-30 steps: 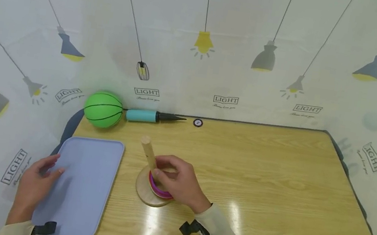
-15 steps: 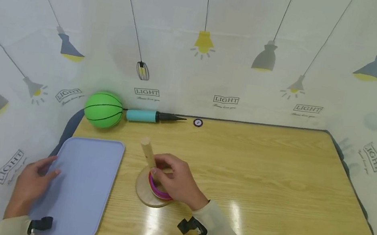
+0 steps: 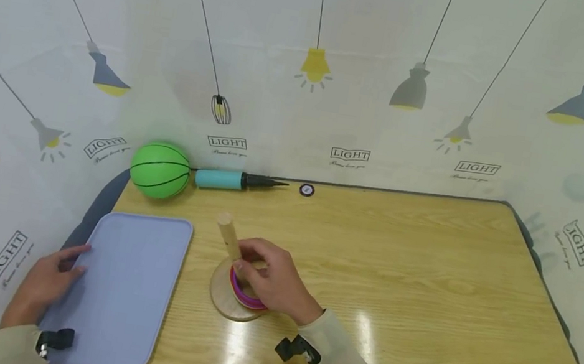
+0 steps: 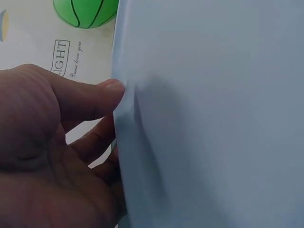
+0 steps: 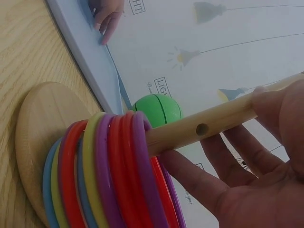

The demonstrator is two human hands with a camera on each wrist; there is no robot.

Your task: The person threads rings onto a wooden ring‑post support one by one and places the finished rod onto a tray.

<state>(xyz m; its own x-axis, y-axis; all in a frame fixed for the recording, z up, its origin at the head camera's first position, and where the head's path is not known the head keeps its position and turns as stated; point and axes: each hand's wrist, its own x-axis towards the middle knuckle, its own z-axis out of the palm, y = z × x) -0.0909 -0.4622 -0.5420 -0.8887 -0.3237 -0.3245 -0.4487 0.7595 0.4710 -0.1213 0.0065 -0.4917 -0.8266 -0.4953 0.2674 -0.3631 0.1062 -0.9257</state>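
My right hand point(image 3: 280, 278) grips the upright wooden post point(image 5: 180, 135) of a ring-toss stand, thumb on one side and fingers on the other. Several plastic rings point(image 5: 114, 180) in purple, red, yellow and blue are stacked on the post above its round wooden base point(image 3: 220, 297). In the head view the hand partly covers the rings. At the tray's left side, my left hand point(image 3: 41, 286) holds the rim of a pale blue tray point(image 3: 128, 290). Its thumb point(image 4: 107, 97) lies on the rim, and the other fingers pass partly hidden behind the edge.
A green ball point(image 3: 160, 170) stands at the back left of the wooden table point(image 3: 421, 302). Beside it lies a blue hand pump point(image 3: 220, 179) with a black nozzle. A small round disc point(image 3: 306, 190) is near the back edge. A lamp-patterned wall covering point(image 3: 358, 116) surrounds the table.
My left hand has moved left and slightly down, from over the tray to its left rim. The right hand stays at the post, with the stand and rings in place.
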